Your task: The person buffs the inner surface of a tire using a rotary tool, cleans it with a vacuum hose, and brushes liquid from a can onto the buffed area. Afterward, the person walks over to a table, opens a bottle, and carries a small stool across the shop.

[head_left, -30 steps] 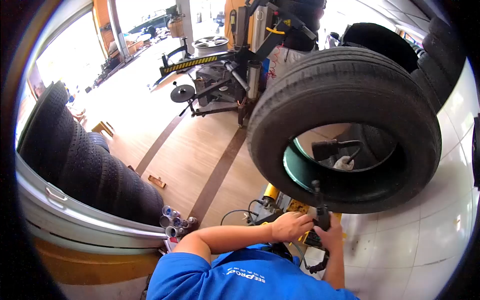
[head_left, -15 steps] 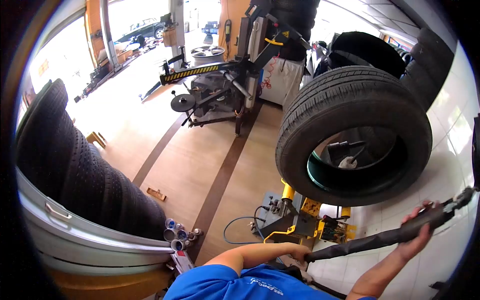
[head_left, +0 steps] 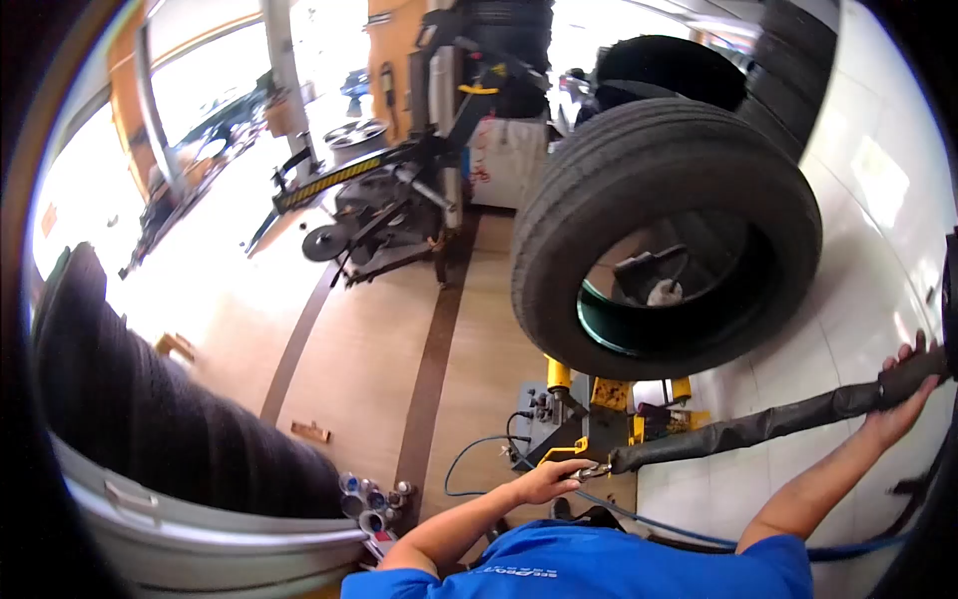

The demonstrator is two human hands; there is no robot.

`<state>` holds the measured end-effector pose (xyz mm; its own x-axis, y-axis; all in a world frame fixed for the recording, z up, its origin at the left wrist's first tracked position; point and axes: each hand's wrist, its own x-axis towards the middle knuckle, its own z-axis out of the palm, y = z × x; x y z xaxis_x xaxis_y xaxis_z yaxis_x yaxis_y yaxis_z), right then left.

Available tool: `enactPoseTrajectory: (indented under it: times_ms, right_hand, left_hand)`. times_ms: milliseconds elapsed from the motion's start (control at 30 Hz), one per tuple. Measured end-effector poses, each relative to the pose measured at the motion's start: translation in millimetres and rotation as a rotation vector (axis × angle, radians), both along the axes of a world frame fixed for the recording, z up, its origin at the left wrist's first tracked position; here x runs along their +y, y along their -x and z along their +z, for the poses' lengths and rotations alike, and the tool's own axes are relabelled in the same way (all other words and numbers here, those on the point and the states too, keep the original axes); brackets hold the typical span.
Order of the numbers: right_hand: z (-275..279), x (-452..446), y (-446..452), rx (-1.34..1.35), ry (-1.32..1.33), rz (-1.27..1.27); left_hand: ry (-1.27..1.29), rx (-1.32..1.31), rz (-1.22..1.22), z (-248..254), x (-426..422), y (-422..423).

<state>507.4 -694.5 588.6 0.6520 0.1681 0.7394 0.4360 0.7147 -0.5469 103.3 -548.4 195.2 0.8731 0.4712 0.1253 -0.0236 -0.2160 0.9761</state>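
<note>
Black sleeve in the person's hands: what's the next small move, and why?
I'd probably hold the right hand steady and work the metal end with the left hand. The left hand grips that end, while the right hand supports the black sleeve near its far end, below the tyre in view.

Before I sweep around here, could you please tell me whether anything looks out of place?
Mildly: a small brown wooden block lies by itself on the tan floor between two dark stripes, so it looks stray and might trip someone. I see no spill.
</note>
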Motion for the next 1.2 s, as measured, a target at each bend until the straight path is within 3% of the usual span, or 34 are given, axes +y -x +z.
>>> enactPoseTrajectory:
  times_ms: [67,300,367,433,467,533,633,667,700,733,767,833,1033,1167,1200]
  right_hand:
    - [-3,-13,-14,-0.002,0.010,0.046]
    - [-21,-46,-32,-0.058,0.092,0.079]
    - [-21,-47,-20,0.046,0.124,-0.015]
    - [-23,-45,-24,0.111,0.173,-0.349]
    - [-30,-55,-38,0.155,0.174,-0.266]
    - [-40,-65,-65,0.140,0.221,-0.344]
    - [-56,-76,-91,0.069,0.344,-0.622]
    - [-62,-75,-93,0.039,0.387,-0.688]
    - [-70,-71,-95,0.005,0.434,-0.731]
    - [-78,-59,-84,0.087,0.343,-0.520]
    - [-93,-56,-101,0.024,0.351,-0.459]
    - [-116,-39,-93,0.048,0.479,-0.573]
    - [-271,7,-149,-0.050,0.933,-0.803]
    - [-358,23,-164,0.108,1.257,-0.515]
    - [-413,25,-195,0.125,1.296,-0.414]
  left_hand:
    - [-0.035,-0.026,0.028,-4,-4,3]
    - [0.015,0.248,0.075,14,-5,-6]
    - [-0.011,0.316,0.054,15,-6,-11]
    - [0.048,0.449,0.174,-1,-3,-14]
    - [-0.045,0.360,0.251,-12,2,-16]
    - [-0.029,0.400,0.346,-26,14,-17]
    - [0.187,0.395,0.467,-21,33,-20]
    - [0.325,0.337,0.499,-20,35,-20]
    - [0.518,0.119,0.590,-31,32,-22]
    - [0.543,0.062,0.577,-34,34,-19]
    - [0.576,0.039,0.563,-32,41,-19]
    - [0.682,0.015,0.612,-30,46,-17]
    - [0.808,-0.002,0.732,-22,43,-29]
    - [0.806,0.033,0.816,-16,33,-42]
    - [0.798,0.027,0.831,-13,29,-46]
